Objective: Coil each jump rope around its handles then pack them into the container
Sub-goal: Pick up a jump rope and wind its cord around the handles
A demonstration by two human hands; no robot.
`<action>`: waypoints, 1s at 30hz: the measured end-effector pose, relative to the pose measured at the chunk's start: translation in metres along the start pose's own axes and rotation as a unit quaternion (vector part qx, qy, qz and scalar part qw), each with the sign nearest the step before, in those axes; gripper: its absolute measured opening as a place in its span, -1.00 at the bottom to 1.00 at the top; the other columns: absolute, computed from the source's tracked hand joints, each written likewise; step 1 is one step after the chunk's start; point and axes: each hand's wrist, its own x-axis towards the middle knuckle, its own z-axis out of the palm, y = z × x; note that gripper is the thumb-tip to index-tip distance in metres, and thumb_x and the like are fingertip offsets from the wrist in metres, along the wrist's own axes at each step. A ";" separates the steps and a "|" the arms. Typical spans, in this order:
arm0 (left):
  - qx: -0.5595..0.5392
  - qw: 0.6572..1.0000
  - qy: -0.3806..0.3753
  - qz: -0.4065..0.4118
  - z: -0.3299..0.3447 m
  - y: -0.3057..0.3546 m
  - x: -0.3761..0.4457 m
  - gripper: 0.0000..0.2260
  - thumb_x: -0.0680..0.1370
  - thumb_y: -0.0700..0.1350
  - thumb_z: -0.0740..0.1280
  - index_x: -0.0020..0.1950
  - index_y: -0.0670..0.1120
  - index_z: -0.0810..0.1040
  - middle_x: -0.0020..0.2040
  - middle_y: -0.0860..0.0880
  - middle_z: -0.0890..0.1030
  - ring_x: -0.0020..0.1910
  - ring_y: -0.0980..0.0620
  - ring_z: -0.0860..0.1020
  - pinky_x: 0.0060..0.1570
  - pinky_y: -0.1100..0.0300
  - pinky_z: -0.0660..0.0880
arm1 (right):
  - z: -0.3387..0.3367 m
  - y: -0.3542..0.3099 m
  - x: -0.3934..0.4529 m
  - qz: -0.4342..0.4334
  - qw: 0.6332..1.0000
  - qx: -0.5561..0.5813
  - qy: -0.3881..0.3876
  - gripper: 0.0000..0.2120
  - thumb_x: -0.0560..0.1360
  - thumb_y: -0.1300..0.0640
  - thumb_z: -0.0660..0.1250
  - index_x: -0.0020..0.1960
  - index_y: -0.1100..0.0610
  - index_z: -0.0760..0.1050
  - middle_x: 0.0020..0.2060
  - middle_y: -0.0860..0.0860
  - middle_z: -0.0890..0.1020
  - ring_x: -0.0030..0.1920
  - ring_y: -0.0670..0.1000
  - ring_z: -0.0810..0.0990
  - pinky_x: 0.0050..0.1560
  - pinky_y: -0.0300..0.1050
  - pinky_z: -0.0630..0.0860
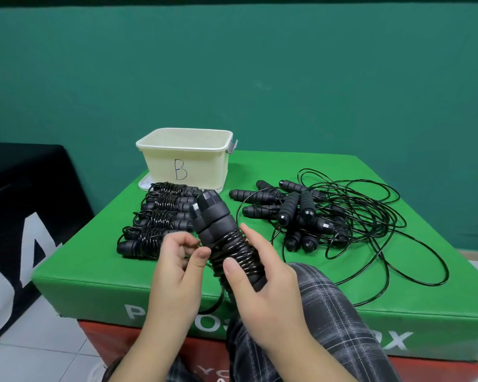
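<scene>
Right hand (262, 274) grips half-coiled jump rope (226, 244); left hand (177, 268) pinches cord; container (186, 158) at 12 o'clock, far edge.

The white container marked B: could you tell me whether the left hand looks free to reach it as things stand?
Probably not yet: the left hand is pinching the cord of the jump rope that the right hand grips. Otherwise the coiled ropes lie low before the container, so the path over them looks open.
</scene>
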 end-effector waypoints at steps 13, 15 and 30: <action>0.111 0.993 0.039 -0.013 -0.001 0.014 -0.003 -0.57 0.36 0.26 0.23 -0.56 -0.02 0.37 -0.41 0.07 0.38 -0.42 0.13 0.37 -0.40 0.35 0.25 | 0.005 0.015 0.010 -0.056 0.995 -0.037 0.071 -0.68 0.52 -0.08 0.17 0.18 -0.08 0.59 0.14 -0.23 0.52 0.20 -0.27 0.45 0.20 -0.48 0.28; 0.118 0.991 0.058 -0.004 -0.002 0.015 -0.002 -0.57 0.34 0.24 0.27 -0.59 -0.03 0.36 -0.41 -0.02 0.40 -0.41 0.11 0.39 -0.39 0.35 0.27 | 0.005 0.015 0.012 -0.037 0.995 -0.071 0.063 -0.59 0.52 -0.12 0.13 0.20 0.01 0.59 0.11 -0.32 0.46 0.18 -0.25 0.44 0.21 -0.49 0.25; 0.026 0.995 -0.084 0.047 -0.007 0.008 0.000 -0.77 0.46 0.17 0.19 -0.04 0.24 0.63 -0.18 0.14 0.48 -0.33 0.22 0.42 -0.32 0.41 0.34 | 0.001 0.004 0.011 0.050 0.994 -0.101 0.011 -0.27 0.35 -0.32 0.23 0.45 -0.02 0.31 0.08 -0.26 0.41 0.12 -0.30 0.38 0.08 -0.58 0.22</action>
